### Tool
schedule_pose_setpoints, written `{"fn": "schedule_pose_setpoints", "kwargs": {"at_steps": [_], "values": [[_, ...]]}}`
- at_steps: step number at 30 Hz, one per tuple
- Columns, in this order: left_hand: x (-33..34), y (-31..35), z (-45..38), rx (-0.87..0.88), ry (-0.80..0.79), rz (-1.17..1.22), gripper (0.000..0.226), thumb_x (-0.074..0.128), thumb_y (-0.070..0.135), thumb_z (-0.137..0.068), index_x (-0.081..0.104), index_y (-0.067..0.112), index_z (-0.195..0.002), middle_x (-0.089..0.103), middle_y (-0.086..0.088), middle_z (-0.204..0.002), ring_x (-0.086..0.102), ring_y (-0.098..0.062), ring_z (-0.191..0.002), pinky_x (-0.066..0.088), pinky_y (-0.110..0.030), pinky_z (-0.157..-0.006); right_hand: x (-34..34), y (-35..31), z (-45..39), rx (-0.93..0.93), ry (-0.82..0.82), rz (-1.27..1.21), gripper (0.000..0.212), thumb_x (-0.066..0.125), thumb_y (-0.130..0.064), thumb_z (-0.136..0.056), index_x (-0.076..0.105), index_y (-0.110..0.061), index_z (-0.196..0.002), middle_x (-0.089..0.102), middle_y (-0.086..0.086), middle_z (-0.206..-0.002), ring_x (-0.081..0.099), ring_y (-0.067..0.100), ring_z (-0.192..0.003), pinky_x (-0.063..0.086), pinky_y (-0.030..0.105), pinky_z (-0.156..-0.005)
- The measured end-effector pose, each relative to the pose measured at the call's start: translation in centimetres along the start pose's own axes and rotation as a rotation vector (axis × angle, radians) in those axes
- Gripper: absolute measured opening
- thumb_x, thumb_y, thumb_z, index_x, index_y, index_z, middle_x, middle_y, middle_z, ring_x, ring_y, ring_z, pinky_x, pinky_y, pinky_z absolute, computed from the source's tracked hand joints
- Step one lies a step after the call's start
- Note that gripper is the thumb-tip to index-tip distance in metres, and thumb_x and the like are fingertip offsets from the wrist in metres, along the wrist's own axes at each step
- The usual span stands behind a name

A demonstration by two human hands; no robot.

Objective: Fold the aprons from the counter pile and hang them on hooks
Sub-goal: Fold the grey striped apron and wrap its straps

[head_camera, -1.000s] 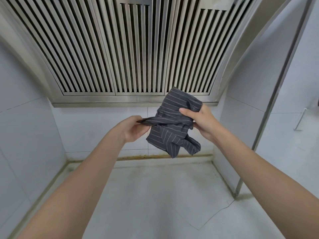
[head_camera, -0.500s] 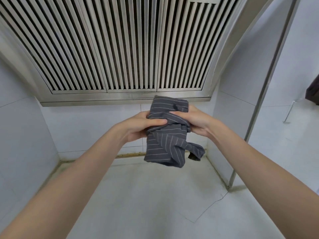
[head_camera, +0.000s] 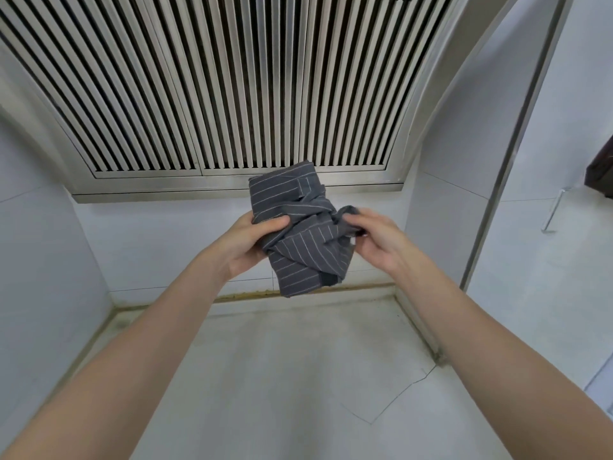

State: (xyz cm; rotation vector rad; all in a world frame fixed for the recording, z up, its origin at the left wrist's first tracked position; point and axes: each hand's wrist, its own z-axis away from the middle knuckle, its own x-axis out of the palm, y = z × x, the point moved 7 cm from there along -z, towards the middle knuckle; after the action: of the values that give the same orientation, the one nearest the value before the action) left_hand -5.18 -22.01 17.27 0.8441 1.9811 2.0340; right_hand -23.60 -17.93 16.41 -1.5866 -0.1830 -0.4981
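A dark grey apron [head_camera: 300, 239] with thin white stripes is bundled into a compact folded packet, held up in front of me above the counter. My left hand [head_camera: 250, 244] grips its left side, thumb across the front. My right hand [head_camera: 374, 237] pinches a twisted strap end of the apron at the packet's upper right. The underside of the packet is hidden.
A pale stone counter [head_camera: 282, 376] lies below, with a crack at its right. A slatted steel extractor hood [head_camera: 232, 88] hangs overhead. A steel post [head_camera: 510, 144] stands at right, with a metal wall hook [head_camera: 554, 210] and a dark cloth [head_camera: 602, 174] beyond it.
My left hand has gone from holding a strap out at the left to gripping the bundle. The right hand now pinches the strap end at the packet's right. The bundle is tighter.
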Motion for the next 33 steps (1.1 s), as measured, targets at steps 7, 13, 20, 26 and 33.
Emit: {"fn": "schedule_pose_setpoints", "kwargs": {"at_steps": [7, 13, 20, 26, 33], "values": [[-0.7, -0.6, 0.3, 0.024, -0.016, -0.158, 0.038, 0.064, -0.004, -0.080, 0.057, 0.018, -0.110, 0.069, -0.001, -0.106, 0.066, -0.018, -0.096, 0.057, -0.031, -0.074, -1.5, -5.4, -0.8, -0.218, 0.330, 0.725, 0.022, 0.056, 0.004, -0.089, 0.048, -0.013, -0.079, 0.057, 0.011, -0.084, 0.063, 0.021, -0.064, 0.055, 0.024, -0.045], [0.5, 0.6, 0.9, 0.196, -0.042, -0.424, 0.043, 0.069, -0.001, -0.078, 0.057, 0.024, -0.111, 0.067, 0.006, -0.107, 0.063, -0.005, -0.095, 0.050, -0.021, -0.081, -2.6, -6.8, -1.2, -0.121, 0.327, 0.753, 0.017, 0.062, -0.004, -0.089, 0.049, -0.012, -0.079, 0.055, 0.009, -0.068, 0.046, 0.005, -0.028, 0.037, 0.015, -0.032], [-0.1, 0.9, 0.0, 0.379, 0.437, -0.369, 0.038, 0.070, 0.016, -0.084, 0.053, 0.020, -0.118, 0.060, 0.005, -0.110, 0.056, -0.017, -0.105, 0.047, -0.036, -0.093, 2.7, -5.1, 1.4, -0.251, 0.108, 0.567, 0.025, 0.061, 0.000, -0.082, 0.057, -0.011, -0.105, 0.065, 0.006, -0.092, 0.060, 0.017, -0.076, 0.049, 0.024, -0.062], [0.7, -2.8, -0.5, 0.046, 0.392, 0.171, 0.028, 0.060, 0.019, -0.092, 0.056, 0.016, -0.119, 0.067, -0.005, -0.103, 0.064, -0.019, -0.088, 0.053, -0.032, -0.066, 5.9, -0.6, 3.9, -0.557, -0.099, 1.287, 0.017, 0.057, -0.006, -0.087, 0.052, -0.013, -0.102, 0.054, -0.004, -0.074, 0.052, 0.012, -0.068, 0.044, 0.021, -0.067], [0.8, -1.7, -0.2, 0.070, 0.175, 0.114, 0.030, 0.054, 0.029, -0.093, 0.056, 0.018, -0.121, 0.067, -0.007, -0.113, 0.065, -0.022, -0.101, 0.054, -0.034, -0.077, 1.7, -1.2, 2.2, -0.342, 0.093, 1.122, 0.059, 0.077, -0.036, -0.074, 0.049, -0.017, -0.122, 0.040, -0.002, -0.112, 0.049, 0.015, -0.102, 0.045, 0.027, -0.087]]}}
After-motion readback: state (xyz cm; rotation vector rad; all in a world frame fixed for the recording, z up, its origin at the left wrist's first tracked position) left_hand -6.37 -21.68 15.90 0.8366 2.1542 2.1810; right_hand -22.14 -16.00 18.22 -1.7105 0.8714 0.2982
